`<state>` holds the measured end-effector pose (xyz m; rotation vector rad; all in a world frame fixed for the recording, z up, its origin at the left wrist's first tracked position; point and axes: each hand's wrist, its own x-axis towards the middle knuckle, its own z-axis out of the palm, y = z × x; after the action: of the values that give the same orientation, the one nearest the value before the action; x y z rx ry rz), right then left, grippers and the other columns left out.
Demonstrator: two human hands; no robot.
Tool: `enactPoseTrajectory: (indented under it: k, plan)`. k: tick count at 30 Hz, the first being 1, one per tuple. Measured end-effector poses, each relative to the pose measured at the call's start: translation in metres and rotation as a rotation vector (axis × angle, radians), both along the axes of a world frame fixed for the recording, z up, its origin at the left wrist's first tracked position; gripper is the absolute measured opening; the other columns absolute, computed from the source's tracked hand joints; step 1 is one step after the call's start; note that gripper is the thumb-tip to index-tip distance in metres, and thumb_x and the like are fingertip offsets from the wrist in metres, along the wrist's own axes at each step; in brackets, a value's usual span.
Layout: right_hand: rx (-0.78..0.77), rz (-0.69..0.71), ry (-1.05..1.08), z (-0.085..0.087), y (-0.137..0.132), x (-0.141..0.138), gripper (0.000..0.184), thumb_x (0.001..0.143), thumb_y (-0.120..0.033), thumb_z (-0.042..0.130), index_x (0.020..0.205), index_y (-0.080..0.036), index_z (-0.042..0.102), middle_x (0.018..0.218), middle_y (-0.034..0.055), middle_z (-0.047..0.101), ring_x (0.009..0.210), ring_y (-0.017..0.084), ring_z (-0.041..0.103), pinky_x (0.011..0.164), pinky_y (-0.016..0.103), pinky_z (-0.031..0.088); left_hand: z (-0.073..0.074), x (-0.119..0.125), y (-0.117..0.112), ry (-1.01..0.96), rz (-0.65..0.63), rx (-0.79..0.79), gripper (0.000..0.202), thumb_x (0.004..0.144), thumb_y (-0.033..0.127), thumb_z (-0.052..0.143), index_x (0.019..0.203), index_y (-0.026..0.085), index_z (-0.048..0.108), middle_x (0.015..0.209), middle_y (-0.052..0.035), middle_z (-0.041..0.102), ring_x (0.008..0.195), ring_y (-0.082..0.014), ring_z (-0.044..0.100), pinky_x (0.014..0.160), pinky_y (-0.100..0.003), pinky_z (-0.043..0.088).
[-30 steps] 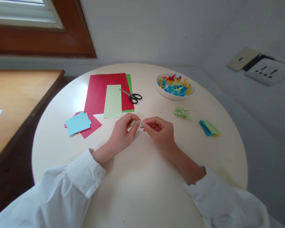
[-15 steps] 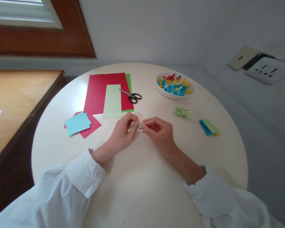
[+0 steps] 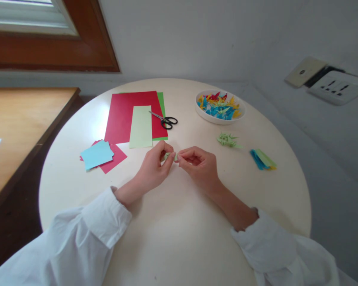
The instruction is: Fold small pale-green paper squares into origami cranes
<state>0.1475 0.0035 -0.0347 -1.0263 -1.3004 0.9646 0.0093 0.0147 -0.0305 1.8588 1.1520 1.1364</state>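
Near the middle of the round table, a small folded piece of light green paper [image 3: 167,156] is pinched between my two hands. My left hand [image 3: 155,165] grips its left part with thumb and fingers. At its right end, the thumb and fingertips of my right hand [image 3: 199,165] are pressed together on it. My fingers cover most of the paper, so its exact shape is hidden. Beyond my right hand lies a small heap of light green folded paper cranes [image 3: 227,140]. A light green paper strip [image 3: 141,127] lies beyond my left hand.
Black-handled scissors [image 3: 166,121] rest across red sheets [image 3: 122,115] at the back. A white bowl [image 3: 216,120] of colourful paper cranes stands at the back right. Folded paper pieces [image 3: 263,159] lie at the right; blue squares [image 3: 97,155] over red ones are at the left.
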Motion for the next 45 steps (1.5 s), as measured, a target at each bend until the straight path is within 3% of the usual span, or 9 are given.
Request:
enactPoseTrajectory:
  k: [16, 29, 36, 45]
  plan:
    - [0.008, -0.002, -0.022, -0.0021, -0.0001, -0.0008, 0.010, 0.065, -0.019, 0.065, 0.058, -0.018, 0.057, 0.062, -0.0011, 0.061, 0.061, 0.011, 0.059, 0.061, 0.025, 0.052, -0.0021, -0.0008, 0.0015, 0.018, 0.028, 0.009, 0.009, 0.079, 0.020, 0.051, 0.073, 0.020, 0.044, 0.065, 0.0016, 0.050, 0.056, -0.0110, 0.044, 0.049, -0.024, 0.033]
    - [-0.107, 0.015, 0.094, -0.0064, 0.0071, 0.0017, 0.019, 0.062, -0.026, 0.071, 0.072, -0.018, 0.057, 0.066, -0.0021, 0.062, 0.061, 0.011, 0.062, 0.063, 0.026, 0.053, -0.0059, -0.0007, 0.0041, -0.092, 0.068, 0.030, 0.011, 0.079, 0.019, 0.051, 0.072, 0.020, 0.043, 0.068, 0.0003, 0.052, 0.063, -0.0117, 0.048, 0.054, -0.025, 0.036]
    - [-0.016, 0.019, 0.029, -0.0076, 0.0042, 0.0015, 0.015, 0.068, -0.025, 0.068, 0.079, -0.018, 0.061, 0.080, 0.0021, 0.067, 0.074, 0.013, 0.064, 0.072, 0.027, 0.054, -0.0044, -0.0004, 0.0042, -0.098, 0.094, 0.009, 0.010, 0.079, 0.019, 0.051, 0.074, 0.020, 0.043, 0.070, 0.0000, 0.053, 0.062, -0.0117, 0.048, 0.053, -0.025, 0.036]
    - [0.069, -0.042, -0.080, -0.0077, 0.0028, 0.0019, 0.005, 0.071, -0.023, 0.065, 0.074, -0.019, 0.063, 0.073, 0.0008, 0.066, 0.068, 0.013, 0.063, 0.069, 0.027, 0.055, -0.0028, 0.0002, 0.0023, -0.051, 0.125, -0.032, 0.008, 0.079, 0.022, 0.052, 0.074, 0.019, 0.047, 0.066, 0.0013, 0.053, 0.053, -0.0101, 0.045, 0.048, -0.024, 0.034]
